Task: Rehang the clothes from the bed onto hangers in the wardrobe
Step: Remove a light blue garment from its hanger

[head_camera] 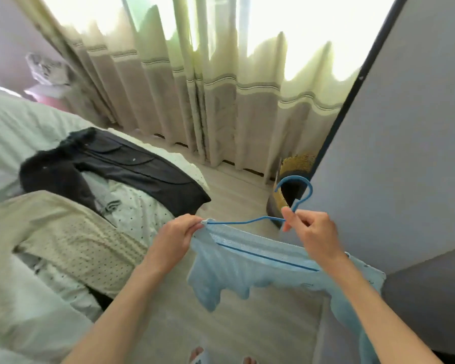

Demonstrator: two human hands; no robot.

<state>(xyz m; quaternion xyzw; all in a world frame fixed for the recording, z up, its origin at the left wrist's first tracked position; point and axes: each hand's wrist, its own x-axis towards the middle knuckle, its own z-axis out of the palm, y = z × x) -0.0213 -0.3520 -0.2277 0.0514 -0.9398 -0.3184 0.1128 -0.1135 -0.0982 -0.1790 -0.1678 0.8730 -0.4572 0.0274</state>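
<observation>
While both arms reach forward over the pale wood floor [231, 190], I note the left hand [175, 239] pinching the left tip of a thin blue wire hanger [296, 191] together with the edge of a light blue knitted garment [250, 266], its fingers [195, 227] clamped on both. My right hand [311, 233] grips the hanger at its neck, just below the hook, fingers curled round the wire. I see the garment draped over the hanger's lower bar, which shows as a dark blue line through the knit; the fabric hangs in front of me, and its right side trails down past the right forearm.

On the bed [19, 127] to the left lie a black jacket with a furry collar [111, 164], a beige dotted garment [71, 240] nearer me, and a white spotted piece [139, 206] between them. I record a grey wardrobe panel with a dark edge [405, 143] standing to the right, close to the hanger's hook. A woven basket [292, 185] sits on the floor behind the hook, partly hidden by the panel. Cream pleated curtains [216, 95] cover the bright window beyond.
</observation>
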